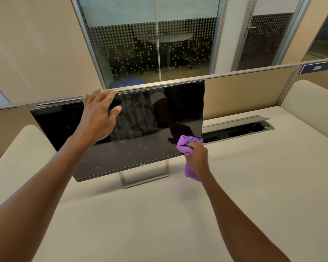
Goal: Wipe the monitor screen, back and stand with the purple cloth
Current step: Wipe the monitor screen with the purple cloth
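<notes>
Right hand (197,156) clutching purple cloth (187,146) against lower right corner of monitor screen (140,129), left hand (99,112) spread loosely at top edge.

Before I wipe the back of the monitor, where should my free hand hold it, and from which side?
Probably the top edge of the monitor, from above, where the left hand already is, fingers over the edge. The panel tilts on a narrow stand, so a top hold should steady it best. The right hand holds the purple cloth at the lower right corner.
</notes>
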The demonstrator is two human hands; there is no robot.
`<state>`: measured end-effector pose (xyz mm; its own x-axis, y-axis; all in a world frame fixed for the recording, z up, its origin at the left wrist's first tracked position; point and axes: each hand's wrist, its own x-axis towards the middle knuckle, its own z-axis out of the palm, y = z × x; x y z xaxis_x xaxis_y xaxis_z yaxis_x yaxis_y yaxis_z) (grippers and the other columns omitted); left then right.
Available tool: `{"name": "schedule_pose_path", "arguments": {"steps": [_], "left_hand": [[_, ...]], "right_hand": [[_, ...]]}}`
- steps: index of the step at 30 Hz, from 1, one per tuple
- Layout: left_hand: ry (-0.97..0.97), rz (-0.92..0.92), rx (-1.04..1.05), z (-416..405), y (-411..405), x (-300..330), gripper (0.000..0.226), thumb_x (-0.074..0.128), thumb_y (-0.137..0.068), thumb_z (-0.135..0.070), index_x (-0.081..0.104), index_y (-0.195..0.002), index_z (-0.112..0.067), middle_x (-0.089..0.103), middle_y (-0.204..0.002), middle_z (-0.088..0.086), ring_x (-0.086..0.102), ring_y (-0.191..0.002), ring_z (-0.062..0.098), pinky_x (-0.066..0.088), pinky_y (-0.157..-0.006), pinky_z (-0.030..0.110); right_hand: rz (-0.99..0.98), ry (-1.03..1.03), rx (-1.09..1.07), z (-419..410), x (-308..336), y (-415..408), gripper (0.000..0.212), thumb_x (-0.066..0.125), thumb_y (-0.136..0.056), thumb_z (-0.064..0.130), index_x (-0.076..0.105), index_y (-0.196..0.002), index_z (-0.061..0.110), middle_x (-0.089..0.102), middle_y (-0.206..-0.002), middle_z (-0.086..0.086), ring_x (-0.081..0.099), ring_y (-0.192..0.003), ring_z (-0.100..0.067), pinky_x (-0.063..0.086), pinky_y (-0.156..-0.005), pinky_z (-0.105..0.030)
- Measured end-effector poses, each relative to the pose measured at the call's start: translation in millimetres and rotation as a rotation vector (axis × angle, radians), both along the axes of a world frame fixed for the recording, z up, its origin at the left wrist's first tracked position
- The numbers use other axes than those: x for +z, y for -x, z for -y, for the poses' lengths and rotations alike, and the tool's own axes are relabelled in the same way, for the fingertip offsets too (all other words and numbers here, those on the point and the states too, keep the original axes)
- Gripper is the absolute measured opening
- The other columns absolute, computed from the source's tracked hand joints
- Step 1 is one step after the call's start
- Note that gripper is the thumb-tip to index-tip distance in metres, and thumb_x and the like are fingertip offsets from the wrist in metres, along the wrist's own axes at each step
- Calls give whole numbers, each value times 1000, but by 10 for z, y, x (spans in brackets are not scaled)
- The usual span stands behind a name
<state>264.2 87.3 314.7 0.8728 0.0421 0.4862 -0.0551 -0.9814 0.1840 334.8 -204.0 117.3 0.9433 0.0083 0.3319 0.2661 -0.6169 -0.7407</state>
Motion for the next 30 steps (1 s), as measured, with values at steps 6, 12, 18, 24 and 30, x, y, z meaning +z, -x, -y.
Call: {"name": "schedule_pose_path", "arguments": {"steps": [6,12,18,24,30], "left_hand": [[-1,0,-11,-7,12,19,49,42,-102,-30,34,-148,-18,35,-152,5,15,-146,28,-3,-118,50],[-15,20,-15,-16,3,1,48,44,-101,-29,36,-146,-17,38,-149,5,18,-144,27,-1,-117,51],[-10,19,-9,-21,-10,-16,48,43,-101,-30,35,-147,-18,37,-150,5,15,-145,28,-3,-117,51],[-12,57,-25,-8,18,-11,46,42,-101,-28,37,-146,-15,40,-147,5,20,-142,25,-4,-116,46],[-2,65,-29,-11,15,-32,46,40,-102,-28,37,-147,-15,39,-148,4,19,-142,25,-5,-117,45]], "right_hand": [[-91,72,135,-92,-249,126,19,64,-89,5,67,-108,5,69,-105,-8,58,-87,-12,39,-74,-5],[-34,3,-75,204,-25,-84,17,64,-85,-2,69,-102,1,70,-97,-12,61,-85,-18,44,-75,-16],[84,100,187,-213,38,147,21,69,-83,2,68,-104,4,67,-104,-8,53,-91,-9,32,-76,3],[-128,201,175,-212,-213,208,27,65,-90,11,65,-117,8,66,-115,-6,61,-101,-19,38,-83,-13],[86,121,148,-437,81,186,20,64,-86,5,67,-106,7,67,-105,-6,60,-95,-15,35,-81,-2]]}}
